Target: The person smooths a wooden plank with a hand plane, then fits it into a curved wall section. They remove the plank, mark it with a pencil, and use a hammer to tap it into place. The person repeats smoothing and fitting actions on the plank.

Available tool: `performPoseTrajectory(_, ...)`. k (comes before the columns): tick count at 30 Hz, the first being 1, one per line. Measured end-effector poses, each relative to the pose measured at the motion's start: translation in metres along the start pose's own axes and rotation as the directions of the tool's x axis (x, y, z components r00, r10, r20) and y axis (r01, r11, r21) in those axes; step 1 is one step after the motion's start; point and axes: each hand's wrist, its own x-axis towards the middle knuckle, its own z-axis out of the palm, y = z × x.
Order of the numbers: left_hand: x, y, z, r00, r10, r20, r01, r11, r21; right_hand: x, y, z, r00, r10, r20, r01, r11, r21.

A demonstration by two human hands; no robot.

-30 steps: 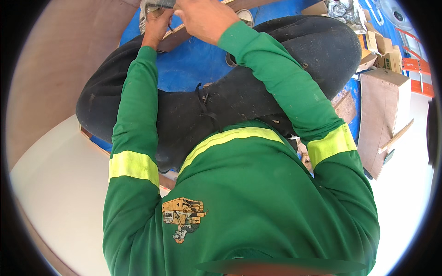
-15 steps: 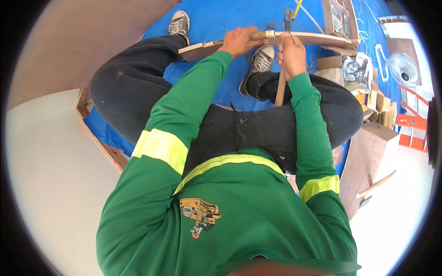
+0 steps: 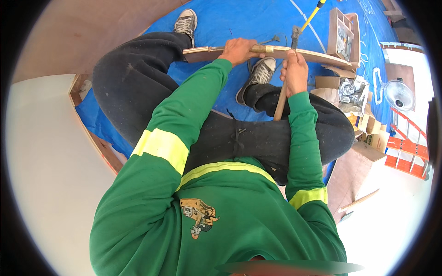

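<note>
A curved wooden board (image 3: 317, 56) stands on edge across the space between my legs. My left hand (image 3: 238, 50) is closed at its upper edge, around a short wooden tool handle (image 3: 261, 48) with a brass-coloured end. That tool's working end is hidden in the hand. To the right, my right hand (image 3: 294, 72) grips a hammer (image 3: 281, 100) by its wooden shaft, close below the head. The grey hammer head points away from me, just beyond the board's edge. The shaft's lower end hangs over my lap.
Blue tarp (image 3: 221, 27) covers the floor. A wooden tray (image 3: 336, 32) with small items lies at the far right, near a yellow pole (image 3: 312, 16). Cardboard boxes (image 3: 370, 131), a fan (image 3: 399, 95) and an orange ladder (image 3: 407, 149) stand right. A dark tool (image 3: 275, 38) lies beyond the board.
My view has shifted, so the board and both hands appear lower. The wooden tool handle now sits closer along the board's edge. Both hands keep their holds.
</note>
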Motion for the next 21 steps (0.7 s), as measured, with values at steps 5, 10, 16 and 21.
performPoseTrajectory(5, 0.001, -0.001, -0.006, 0.995, -0.095, 0.024, 0.097, 0.993, -0.072, 0.005, 0.007, 0.001, 0.998, -0.030, -0.057, 0.029, 0.999, -0.016)
performPoseTrajectory(10, 0.002, -0.001, -0.010, 0.999, -0.037, -0.001, 0.037, 0.997, -0.066, 0.010, 0.026, 0.006, 0.999, 0.045, 0.011, -0.041, 0.974, -0.223)
performPoseTrajectory(16, 0.000, -0.002, -0.012, 0.995, -0.089, 0.039, 0.091, 0.995, -0.049, 0.012, 0.039, 0.007, 0.999, -0.048, 0.021, 0.052, 0.951, -0.305)
performPoseTrajectory(21, 0.005, 0.003, -0.008, 1.000, 0.023, -0.017, -0.022, 1.000, 0.017, 0.011, 0.037, 0.008, 0.996, 0.023, 0.091, 0.008, 0.944, -0.329)
